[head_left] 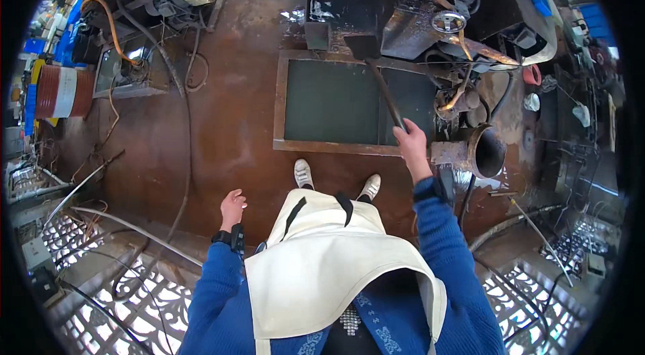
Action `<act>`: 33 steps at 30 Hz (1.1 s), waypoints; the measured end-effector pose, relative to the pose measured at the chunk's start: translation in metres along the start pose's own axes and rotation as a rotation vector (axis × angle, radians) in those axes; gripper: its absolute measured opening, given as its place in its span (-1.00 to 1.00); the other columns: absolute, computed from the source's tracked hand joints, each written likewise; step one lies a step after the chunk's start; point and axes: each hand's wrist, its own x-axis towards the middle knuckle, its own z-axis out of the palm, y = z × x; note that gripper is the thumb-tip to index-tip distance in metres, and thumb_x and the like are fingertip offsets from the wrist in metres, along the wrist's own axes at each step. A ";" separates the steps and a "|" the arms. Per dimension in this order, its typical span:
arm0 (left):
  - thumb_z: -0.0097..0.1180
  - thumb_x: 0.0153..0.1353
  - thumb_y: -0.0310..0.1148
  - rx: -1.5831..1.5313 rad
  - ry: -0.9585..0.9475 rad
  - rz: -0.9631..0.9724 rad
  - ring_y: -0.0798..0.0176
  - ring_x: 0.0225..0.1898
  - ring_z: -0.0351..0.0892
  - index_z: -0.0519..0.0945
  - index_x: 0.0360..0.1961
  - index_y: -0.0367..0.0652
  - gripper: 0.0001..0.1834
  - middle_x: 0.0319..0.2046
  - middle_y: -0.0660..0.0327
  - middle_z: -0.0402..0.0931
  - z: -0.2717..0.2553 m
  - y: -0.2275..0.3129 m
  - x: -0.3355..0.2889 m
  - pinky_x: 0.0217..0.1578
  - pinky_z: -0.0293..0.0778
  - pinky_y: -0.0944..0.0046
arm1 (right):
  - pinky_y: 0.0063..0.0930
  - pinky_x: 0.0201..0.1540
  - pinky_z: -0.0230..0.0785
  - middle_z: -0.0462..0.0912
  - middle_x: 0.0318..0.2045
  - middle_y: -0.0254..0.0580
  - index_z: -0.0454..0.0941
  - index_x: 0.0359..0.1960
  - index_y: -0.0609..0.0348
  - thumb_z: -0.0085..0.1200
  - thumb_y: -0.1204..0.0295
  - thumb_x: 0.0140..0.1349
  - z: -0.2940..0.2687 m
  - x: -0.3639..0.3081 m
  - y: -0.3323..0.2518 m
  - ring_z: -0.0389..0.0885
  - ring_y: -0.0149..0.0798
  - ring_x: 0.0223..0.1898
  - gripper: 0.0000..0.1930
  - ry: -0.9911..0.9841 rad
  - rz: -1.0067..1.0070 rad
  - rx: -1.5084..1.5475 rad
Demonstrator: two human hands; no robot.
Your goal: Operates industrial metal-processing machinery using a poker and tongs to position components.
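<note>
My right hand (414, 148) is closed around the handle of a long-handled shovel (384, 91). Its flat dark blade points away from me, above the far rim of a low rectangular tank (279, 106). Dark grey-green liquid (332, 103) fills the tank, and the handle crosses over its right part. Whether the blade touches the rim I cannot tell. Out to the left, over the brown floor, my left hand (233, 209) hangs with loosely bent fingers and holds nothing.
Beyond the tank stands a dirty machine with a handwheel (448, 21). A wide rusty pipe (489, 150) lies right of the tank. Hoses (188, 153) run along the floor at left, near a red-and-white drum (65, 91). Lattice panels (144, 298) are behind me.
</note>
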 end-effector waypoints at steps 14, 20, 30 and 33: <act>-0.01 0.19 -0.51 -0.025 0.122 -0.144 0.39 -0.49 0.55 0.52 -0.01 -0.30 -0.68 -0.35 0.18 0.58 -0.086 -0.034 -0.004 -0.55 0.41 0.45 | -0.47 -0.82 0.02 0.36 -0.71 -0.38 0.41 -0.49 0.17 0.04 0.44 0.07 0.089 0.099 -0.073 0.26 -0.44 -0.81 -0.90 0.036 0.175 -0.013; 0.02 0.13 -0.51 -0.009 0.149 -0.144 0.42 -0.54 0.52 0.51 -0.02 -0.25 -0.66 -0.38 0.23 0.56 -0.111 -0.017 0.003 -0.62 0.31 0.47 | -0.46 -0.82 0.02 0.36 -0.71 -0.36 0.43 -0.48 0.19 0.05 0.43 0.06 0.115 0.143 -0.099 0.27 -0.43 -0.81 -0.89 0.035 0.226 0.016; 0.03 0.16 -0.51 -0.481 -0.117 -0.195 0.42 -0.54 0.50 0.50 -0.02 -0.24 -0.68 -0.42 0.22 0.53 -0.243 0.042 0.228 -0.64 0.30 0.48 | -0.45 -0.78 0.09 0.39 -0.71 -0.35 0.53 -0.30 0.26 0.09 0.41 0.04 0.173 0.190 -0.103 0.32 -0.42 -0.78 -0.79 0.076 0.160 -0.054; -0.04 0.18 -0.56 -0.029 -0.066 -0.048 0.40 -0.48 0.51 0.51 -0.04 -0.32 -0.70 -0.39 0.17 0.54 -0.248 0.120 0.277 -0.57 0.38 0.44 | -0.46 -0.74 0.15 0.41 -0.70 -0.35 0.54 -0.20 0.27 0.10 0.38 0.05 0.174 0.179 -0.094 0.35 -0.41 -0.75 -0.71 0.255 0.161 -0.105</act>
